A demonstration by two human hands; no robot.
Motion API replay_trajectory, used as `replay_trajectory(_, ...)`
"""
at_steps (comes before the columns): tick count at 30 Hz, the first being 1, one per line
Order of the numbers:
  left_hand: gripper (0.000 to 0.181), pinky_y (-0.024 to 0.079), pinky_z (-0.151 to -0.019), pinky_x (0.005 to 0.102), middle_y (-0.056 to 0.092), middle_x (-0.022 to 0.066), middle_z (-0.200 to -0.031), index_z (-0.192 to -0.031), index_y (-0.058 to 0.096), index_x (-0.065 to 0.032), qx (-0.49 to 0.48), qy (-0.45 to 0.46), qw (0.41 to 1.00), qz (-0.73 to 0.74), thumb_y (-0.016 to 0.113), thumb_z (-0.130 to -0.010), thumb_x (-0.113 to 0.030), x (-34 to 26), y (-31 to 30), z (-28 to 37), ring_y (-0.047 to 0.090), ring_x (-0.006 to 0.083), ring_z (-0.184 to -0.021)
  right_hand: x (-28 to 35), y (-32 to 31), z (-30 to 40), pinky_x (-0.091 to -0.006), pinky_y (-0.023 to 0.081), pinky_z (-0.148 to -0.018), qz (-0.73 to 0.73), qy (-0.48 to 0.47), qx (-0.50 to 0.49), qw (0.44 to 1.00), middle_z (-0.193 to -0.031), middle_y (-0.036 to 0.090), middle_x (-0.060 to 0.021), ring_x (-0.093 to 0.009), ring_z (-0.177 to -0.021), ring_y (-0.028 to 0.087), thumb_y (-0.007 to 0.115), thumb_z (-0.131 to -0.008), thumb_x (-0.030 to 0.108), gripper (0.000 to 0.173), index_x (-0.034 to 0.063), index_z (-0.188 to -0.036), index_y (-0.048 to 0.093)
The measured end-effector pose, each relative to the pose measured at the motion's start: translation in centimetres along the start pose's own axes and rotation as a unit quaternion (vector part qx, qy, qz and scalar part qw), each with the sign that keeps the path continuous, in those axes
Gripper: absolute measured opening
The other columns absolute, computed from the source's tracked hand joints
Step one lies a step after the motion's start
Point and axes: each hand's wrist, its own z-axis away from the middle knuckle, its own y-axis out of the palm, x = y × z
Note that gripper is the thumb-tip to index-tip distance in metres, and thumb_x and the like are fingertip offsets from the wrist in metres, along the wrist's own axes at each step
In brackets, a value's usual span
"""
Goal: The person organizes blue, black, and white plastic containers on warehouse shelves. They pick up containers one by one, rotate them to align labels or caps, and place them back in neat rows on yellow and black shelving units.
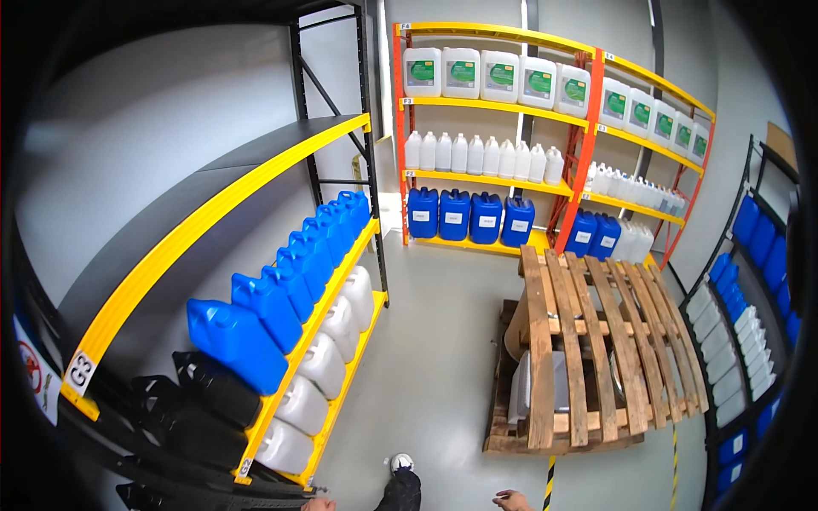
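Note:
My left hand [319,504] shows at the bottom edge, near the lower end of the left rack; only its top is in view, and nothing is seen in it. My right hand [512,500] is at the bottom, right of my dark trouser leg, with its fingers partly curled and nothing visible in them. Left of me, blue plastic jerrycans [239,338] stand in a row on the yellow-edged rack shelf [332,290]. White jerrycans [300,404] line the level below. To the right, a wooden pallet [597,358] lies on top of drums and a pale container [543,383], above a lower pallet [565,442].
Orange and yellow racks [492,175] along the back wall hold white canisters [460,71], white bottles [458,153] and dark blue canisters [454,215]. Another rack of containers [716,358] stands far right. Black-and-yellow floor tape [549,482] runs by the pallets. A grey floor aisle [434,332] lies ahead.

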Motion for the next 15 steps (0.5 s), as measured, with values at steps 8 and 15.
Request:
replay_trajectory(8, 0.033, 0.055, -0.072, 0.05, 0.072, 0.0182, -0.089, -0.104, 0.073, -0.005, 0.062, -0.091, 0.993, 0.053, 0.064, -0.101, -0.037, 4.5, 0.2, -8.2, 0.069, 0.0339, -0.079, 12.1, -10.3, -8.0, -0.0466, 0.058, -0.095, 0.083, -0.045, -0.024, 0.995, -0.117, 0.077, -0.0229, -0.038, -0.108, 0.074, 0.081, -0.091, 0.043, 0.054, 0.0046, -0.128, 0.074)
replay_trajectory(15, 0.041, 0.056, -0.079, 0.053, 0.077, 0.0229, -0.094, -0.103, 0.077, -0.003, 0.066, -0.143, 0.965, 0.21, 0.059, -0.103, -0.04, 3.5, -2.7, -26.6, 0.073, 0.0409, -0.088, 17.4, -17.4, -16.3, -0.0459, 0.059, -0.09, 0.056, 0.023, -0.062, 0.996, -0.122, 0.077, -0.0191, -0.035, -0.107, 0.075, 0.075, -0.096, 0.043, 0.053, 0.0033, -0.13, 0.073)
